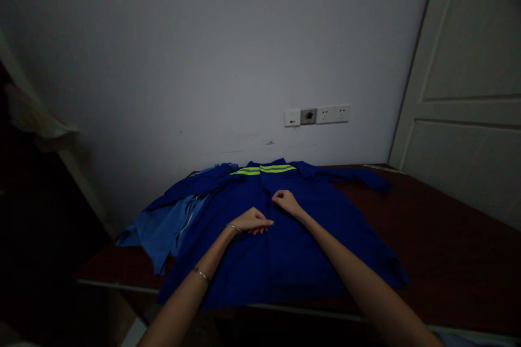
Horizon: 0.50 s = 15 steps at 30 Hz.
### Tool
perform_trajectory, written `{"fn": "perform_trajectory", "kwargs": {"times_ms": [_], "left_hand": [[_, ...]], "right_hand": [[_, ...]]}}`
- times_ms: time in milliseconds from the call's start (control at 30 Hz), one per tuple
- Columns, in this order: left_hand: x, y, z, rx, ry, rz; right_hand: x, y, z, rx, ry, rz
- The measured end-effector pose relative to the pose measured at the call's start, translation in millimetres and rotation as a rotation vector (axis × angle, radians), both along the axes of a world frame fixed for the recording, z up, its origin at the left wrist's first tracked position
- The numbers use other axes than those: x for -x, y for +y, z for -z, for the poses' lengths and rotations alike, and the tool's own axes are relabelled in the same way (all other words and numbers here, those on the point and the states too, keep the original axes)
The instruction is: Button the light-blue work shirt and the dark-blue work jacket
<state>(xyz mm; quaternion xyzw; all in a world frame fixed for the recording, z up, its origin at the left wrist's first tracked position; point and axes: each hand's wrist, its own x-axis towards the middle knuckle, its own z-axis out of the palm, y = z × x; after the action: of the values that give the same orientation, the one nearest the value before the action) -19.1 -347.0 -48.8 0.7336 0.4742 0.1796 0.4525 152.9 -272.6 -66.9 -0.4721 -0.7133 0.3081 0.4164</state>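
A dark blue work jacket (285, 249) with yellow-green reflective stripes (264, 169) near the collar lies spread flat on a dark brown table (448, 249). My left hand (252, 220) rests on the middle of the jacket front, fingers together and pointing right, pinching at the fabric. My right hand (286, 200) sits a little farther up the front, fingers curled onto the cloth near the centre line. Thin bracelets ring my left wrist and forearm.
A lighter blue garment (163, 227) lies under the jacket at the left, hanging over the table edge. Behind the table stands a white wall with a row of sockets (317, 115). A white door (468, 92) is at the right. The left side is dark.
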Motion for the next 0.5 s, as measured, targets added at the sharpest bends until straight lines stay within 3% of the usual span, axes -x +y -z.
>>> {"fn": "perform_trajectory", "kwargs": {"times_ms": [333,500], "left_hand": [[1,-7,8.1,-0.03,-0.043,-0.018],[3,-2,12.8,-0.056,-0.026,-0.152]], "right_hand": [[6,-13,-10.2,-0.165,-0.051,-0.028],[6,-30,-19.0,-0.273,-0.146,-0.067]]}}
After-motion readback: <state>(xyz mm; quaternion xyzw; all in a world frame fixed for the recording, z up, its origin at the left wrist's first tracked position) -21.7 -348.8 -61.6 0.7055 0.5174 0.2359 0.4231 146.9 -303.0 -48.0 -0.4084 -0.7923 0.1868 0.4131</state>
